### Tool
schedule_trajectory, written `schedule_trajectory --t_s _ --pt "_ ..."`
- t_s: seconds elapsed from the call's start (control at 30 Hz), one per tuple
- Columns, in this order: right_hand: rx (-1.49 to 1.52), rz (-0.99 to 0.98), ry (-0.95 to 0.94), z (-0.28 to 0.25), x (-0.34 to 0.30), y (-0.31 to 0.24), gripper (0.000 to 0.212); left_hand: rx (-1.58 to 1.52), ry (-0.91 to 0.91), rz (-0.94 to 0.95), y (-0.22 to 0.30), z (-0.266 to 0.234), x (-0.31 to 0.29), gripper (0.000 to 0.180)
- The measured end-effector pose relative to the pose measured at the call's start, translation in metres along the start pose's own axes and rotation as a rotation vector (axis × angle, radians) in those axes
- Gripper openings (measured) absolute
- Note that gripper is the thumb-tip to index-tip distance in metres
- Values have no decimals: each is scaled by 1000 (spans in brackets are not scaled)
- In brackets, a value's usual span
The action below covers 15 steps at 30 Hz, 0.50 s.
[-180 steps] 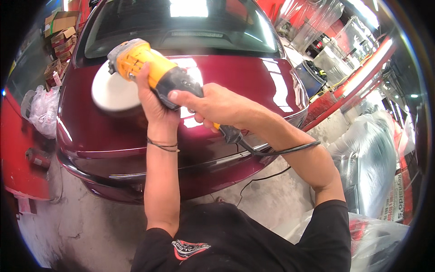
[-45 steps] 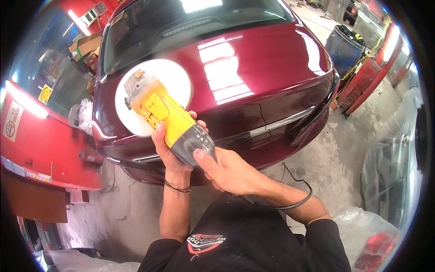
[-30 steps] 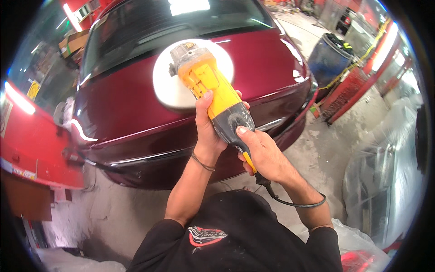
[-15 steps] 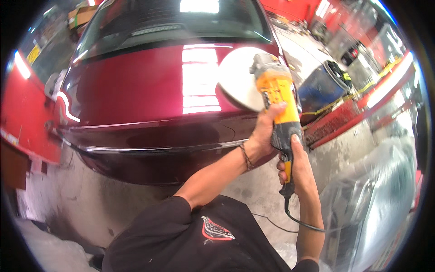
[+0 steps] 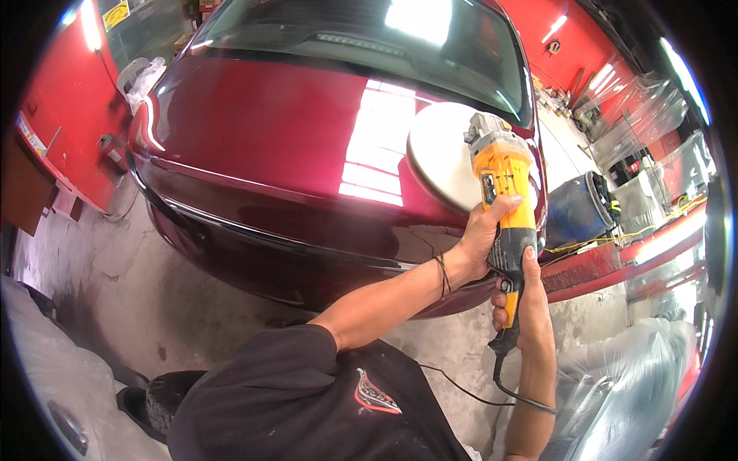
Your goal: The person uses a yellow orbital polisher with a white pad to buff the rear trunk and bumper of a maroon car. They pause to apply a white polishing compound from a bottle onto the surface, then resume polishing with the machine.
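Note:
Both my hands hold a yellow and black rotary polisher [image 5: 507,170] above the right side of a dark red car's trunk lid [image 5: 254,127]. Its wide white round pad [image 5: 440,150] lies over the glossy paint near the right edge. My left hand [image 5: 486,237] is closed round the middle of the body, thumb on the yellow housing. Lower down, my right hand [image 5: 532,296] wraps the black rear handle, thumb along its top. A black cord [image 5: 500,376] runs from the handle's end across my right forearm. The pad's underside is hidden.
A blue barrel [image 5: 573,211] stands right of the car, beside a red beam [image 5: 588,273] and a yellow cord [image 5: 653,229]. Plastic-covered objects [image 5: 623,384] sit close at my right, with more plastic sheeting [image 5: 58,369] at my left. A red wall [image 5: 61,107] rises at far left.
My view has tilted and shifted, so the car, polisher and hands appear farther right. Both hands keep the same grip, and the pad is still over the lid's right side.

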State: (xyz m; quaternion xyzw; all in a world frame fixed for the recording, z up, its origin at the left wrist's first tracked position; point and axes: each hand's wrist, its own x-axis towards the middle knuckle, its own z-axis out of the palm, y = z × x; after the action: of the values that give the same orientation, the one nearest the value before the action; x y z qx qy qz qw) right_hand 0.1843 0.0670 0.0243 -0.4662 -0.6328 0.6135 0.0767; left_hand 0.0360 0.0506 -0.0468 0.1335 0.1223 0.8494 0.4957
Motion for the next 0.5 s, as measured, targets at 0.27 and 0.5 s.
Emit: schedule_trajectory --t_s 0.27,0.5 --pt "7 -31 -29 7 -32 -7 75 3 7 46 15 17 -28 53" --pt "-28 -117 -244 60 -64 -34 72 21 9 125 81 14 -70 58"
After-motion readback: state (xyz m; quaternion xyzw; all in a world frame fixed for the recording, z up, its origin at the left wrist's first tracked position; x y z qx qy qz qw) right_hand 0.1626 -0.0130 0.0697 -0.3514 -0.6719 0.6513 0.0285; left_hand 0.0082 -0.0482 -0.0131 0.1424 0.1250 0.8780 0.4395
